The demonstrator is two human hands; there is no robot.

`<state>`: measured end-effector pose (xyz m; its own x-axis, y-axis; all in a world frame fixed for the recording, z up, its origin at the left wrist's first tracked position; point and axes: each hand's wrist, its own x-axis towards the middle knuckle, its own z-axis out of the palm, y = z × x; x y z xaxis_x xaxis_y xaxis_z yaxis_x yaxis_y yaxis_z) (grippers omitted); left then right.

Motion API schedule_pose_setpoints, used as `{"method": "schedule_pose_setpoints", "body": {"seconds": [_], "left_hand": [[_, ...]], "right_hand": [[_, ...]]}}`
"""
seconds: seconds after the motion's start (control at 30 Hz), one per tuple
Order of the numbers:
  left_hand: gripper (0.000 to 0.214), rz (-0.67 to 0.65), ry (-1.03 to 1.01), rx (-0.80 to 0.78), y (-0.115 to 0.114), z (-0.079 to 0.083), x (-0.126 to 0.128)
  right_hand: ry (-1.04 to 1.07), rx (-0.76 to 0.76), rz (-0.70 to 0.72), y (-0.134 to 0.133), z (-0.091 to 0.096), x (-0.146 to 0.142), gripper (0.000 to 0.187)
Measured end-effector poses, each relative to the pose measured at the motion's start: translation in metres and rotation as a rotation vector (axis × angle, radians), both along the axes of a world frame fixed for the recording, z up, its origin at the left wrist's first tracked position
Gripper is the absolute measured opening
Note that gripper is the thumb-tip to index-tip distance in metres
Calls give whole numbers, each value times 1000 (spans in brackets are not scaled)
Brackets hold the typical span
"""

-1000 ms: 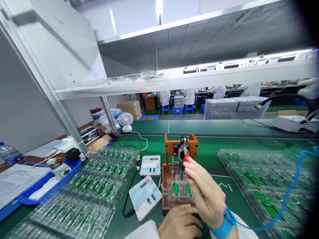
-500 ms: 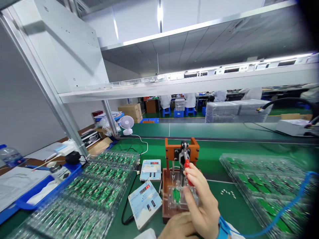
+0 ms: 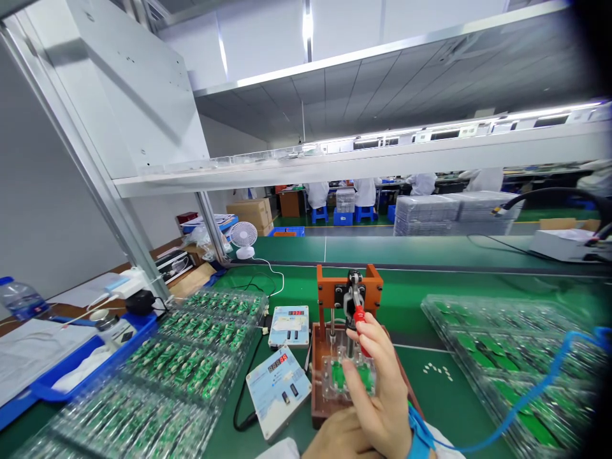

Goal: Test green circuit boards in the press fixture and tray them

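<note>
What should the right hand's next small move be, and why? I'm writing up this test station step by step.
Probably press the red-tipped lever the rest of the way down. The right hand grips it over the fixture, where green boards sit under the clear plate, and the lever looks only partly lowered. The left hand rests at the fixture's front edge, seemingly steadying it.

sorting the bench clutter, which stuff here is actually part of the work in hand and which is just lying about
In use:
right hand on red clamp handle
test fixture
green boards under its clear plate
left hand by the fixture base

Lying about:
desk fan
water bottle
cardboard boxes
</note>
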<state>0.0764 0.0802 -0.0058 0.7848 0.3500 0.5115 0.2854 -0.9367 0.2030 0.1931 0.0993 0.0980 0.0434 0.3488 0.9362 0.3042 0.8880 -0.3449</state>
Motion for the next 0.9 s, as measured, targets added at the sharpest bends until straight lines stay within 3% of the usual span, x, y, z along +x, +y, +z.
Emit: {"method": "schedule_pose_setpoints", "body": {"seconds": [0.2, 0.33, 0.43, 0.47, 0.53, 0.63, 0.7, 0.83, 0.9], "left_hand": [[27, 135, -104, -7, 13, -27, 25], [45, 187, -210, 21, 5, -34, 14], [53, 313, -362, 72, -4, -11, -16], [52, 410, -465, 107, -4, 3, -29], [46, 614, -508, 22, 2, 38, -56], [45, 804, -354, -306, 27, 83, -93], [23, 827, -100, -450, 46, 96, -112], [102, 869, 496, -623, 67, 89, -130], [117, 857, 614, -654, 71, 84, -130]], "right_hand": [[0, -16, 2, 1, -4, -2, 62], [-12, -4, -10, 1, 0, 0, 57], [-25, 14, -14, 0, 3, 2, 56], [-28, 17, -12, 0, 3, 2, 56], [-34, 15, -8, 0, 3, 2, 57], [-31, -4, -6, 0, 1, 1, 57], [-30, -11, -10, 1, 0, 1, 57], [-33, 3, -4, 1, 0, 2, 57], [-38, 17, 7, 1, 1, 3, 57]]}}
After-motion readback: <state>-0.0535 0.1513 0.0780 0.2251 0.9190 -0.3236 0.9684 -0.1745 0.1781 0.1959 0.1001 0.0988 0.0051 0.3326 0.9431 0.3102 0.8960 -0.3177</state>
